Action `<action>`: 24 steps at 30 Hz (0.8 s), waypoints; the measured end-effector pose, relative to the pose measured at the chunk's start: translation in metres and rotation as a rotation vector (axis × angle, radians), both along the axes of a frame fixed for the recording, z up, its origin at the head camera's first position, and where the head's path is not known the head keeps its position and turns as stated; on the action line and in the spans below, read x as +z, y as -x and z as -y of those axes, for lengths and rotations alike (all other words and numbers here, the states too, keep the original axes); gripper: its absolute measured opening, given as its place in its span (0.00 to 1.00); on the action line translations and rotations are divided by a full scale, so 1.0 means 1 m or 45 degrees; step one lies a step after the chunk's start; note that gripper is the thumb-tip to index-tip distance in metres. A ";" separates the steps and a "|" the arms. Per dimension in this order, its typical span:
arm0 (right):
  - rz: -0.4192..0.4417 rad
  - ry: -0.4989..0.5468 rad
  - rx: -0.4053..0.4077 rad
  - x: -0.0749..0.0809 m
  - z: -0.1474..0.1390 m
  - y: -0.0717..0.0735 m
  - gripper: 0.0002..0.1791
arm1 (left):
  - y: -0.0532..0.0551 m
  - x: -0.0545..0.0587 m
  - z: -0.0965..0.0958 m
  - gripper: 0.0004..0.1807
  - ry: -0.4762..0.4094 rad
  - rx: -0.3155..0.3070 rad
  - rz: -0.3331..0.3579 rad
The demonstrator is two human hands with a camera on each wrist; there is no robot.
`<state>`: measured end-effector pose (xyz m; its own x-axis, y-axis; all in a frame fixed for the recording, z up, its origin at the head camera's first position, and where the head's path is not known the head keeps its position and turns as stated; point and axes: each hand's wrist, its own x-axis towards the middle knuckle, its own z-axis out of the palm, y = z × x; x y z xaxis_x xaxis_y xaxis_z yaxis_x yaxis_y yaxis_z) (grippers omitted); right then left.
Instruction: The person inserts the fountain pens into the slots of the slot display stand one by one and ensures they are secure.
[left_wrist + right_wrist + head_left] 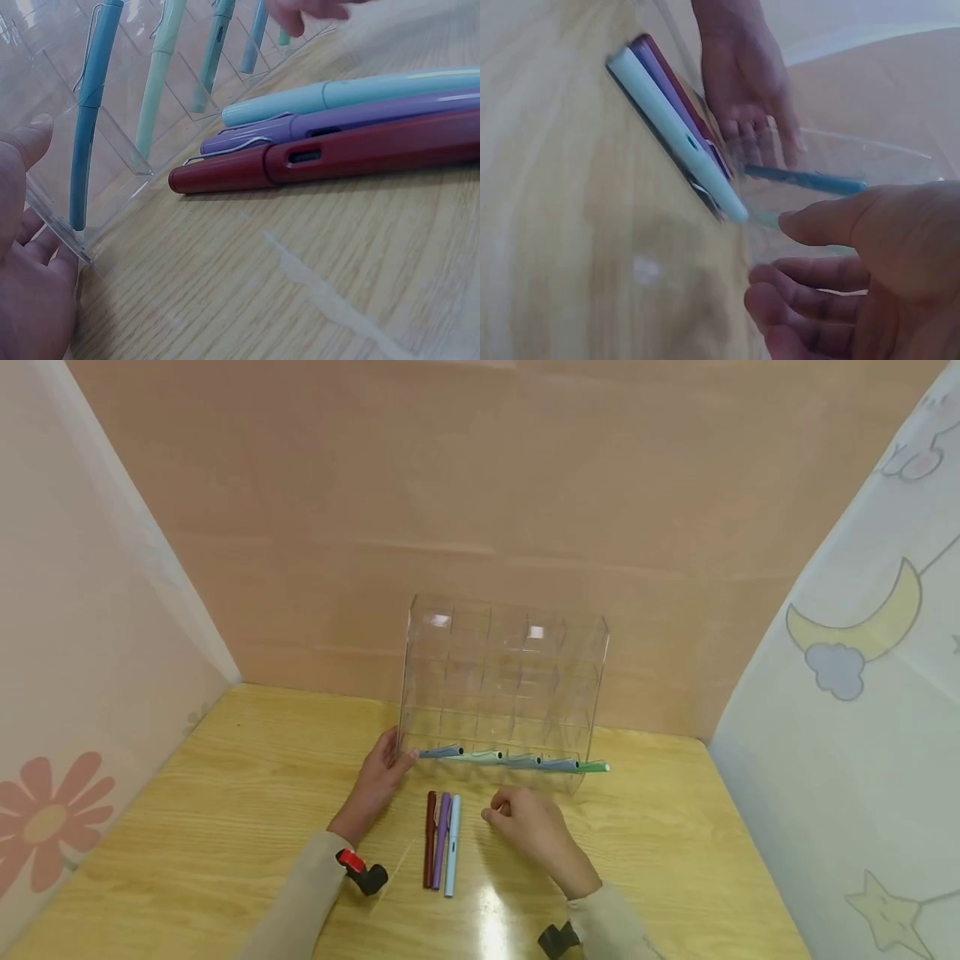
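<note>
A clear acrylic pen rack [504, 693] stands on the table, divided into rows of compartments. My left hand [377, 781] holds its lower left side, thumb in front and fingers round the edge. Several pens lean along its bottom row: a blue pen [88, 105] closest to that hand, a pale green pen [159, 75], two bluish ones and a green pen [595, 767] at the right end. My right hand [534, 828] hovers in front of the rack, fingers loosely bent, with nothing in it. Between the hands lie a dark red pen [430, 839], a purple pen [442, 842] and a light blue pen [453, 846].
The wooden table [660, 843] spreads out on both sides of the rack. Behind it hangs a plain brownish-pink backdrop [487, 485]. Patterned cloth walls close off the left and the right, the right one with a yellow moon [862, 631].
</note>
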<state>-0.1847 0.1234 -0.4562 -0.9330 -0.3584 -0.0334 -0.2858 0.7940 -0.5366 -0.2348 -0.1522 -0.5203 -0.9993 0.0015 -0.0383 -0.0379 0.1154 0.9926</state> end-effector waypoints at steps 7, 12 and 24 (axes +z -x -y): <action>0.025 0.043 0.005 -0.013 0.024 0.003 0.17 | 0.000 0.000 0.001 0.41 0.006 -0.005 -0.010; 0.033 0.048 0.006 -0.023 0.033 0.003 0.22 | -0.002 0.001 -0.003 0.41 -0.002 -0.014 -0.014; 0.069 -0.005 -0.031 -0.022 0.035 -0.001 0.18 | -0.004 0.002 -0.007 0.42 -0.006 -0.030 -0.003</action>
